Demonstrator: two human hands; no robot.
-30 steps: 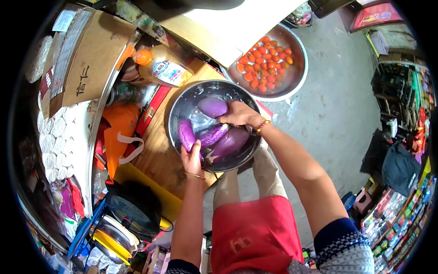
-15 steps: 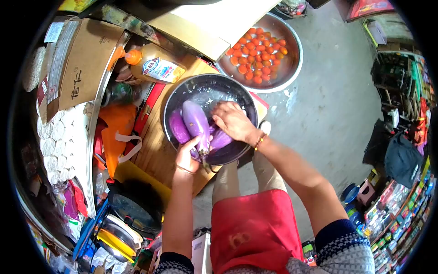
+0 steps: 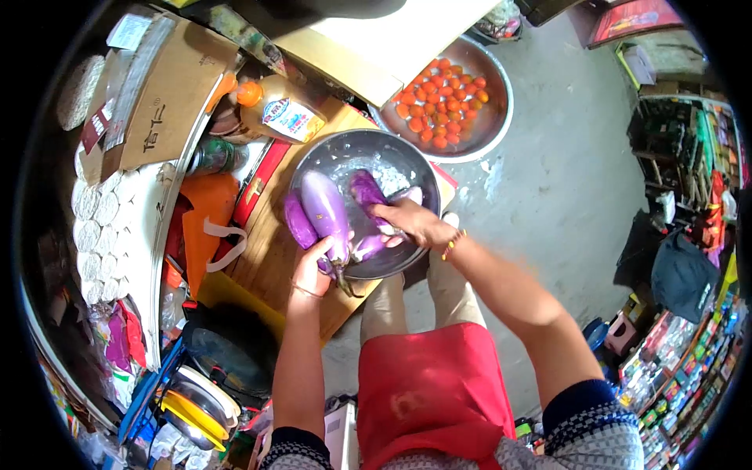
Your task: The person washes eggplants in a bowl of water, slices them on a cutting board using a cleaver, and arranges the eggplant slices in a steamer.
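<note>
A dark metal bowl (image 3: 419, 168) with water in it stands on a wooden surface (image 3: 270, 227). At its left side my left hand (image 3: 313, 266) is closed around the stem ends of two eggplants, a large light purple one (image 3: 323, 205) and a darker one (image 3: 297, 219) beside it. My right hand (image 3: 415, 223) is over the bowl's right side, its fingers closed on a dark purple eggplant (image 3: 366, 190). Under and beside that hand lie more eggplants (image 3: 368, 248), partly hidden by the fingers.
Beyond the bowl, a metal basin (image 3: 501, 117) on the floor holds many small red tomatoes (image 3: 446, 98). A bottle with an orange cap (image 3: 274, 106) and a cardboard box (image 3: 168, 102) are at the upper left. Pans (image 3: 227, 352) stand lower left; packed shelves (image 3: 689, 368) line the right.
My right hand has gone from open over the bowl to closed on a dark eggplant. My left hand has kept hold of the two eggplants, which now lean over the bowl's left rim.
</note>
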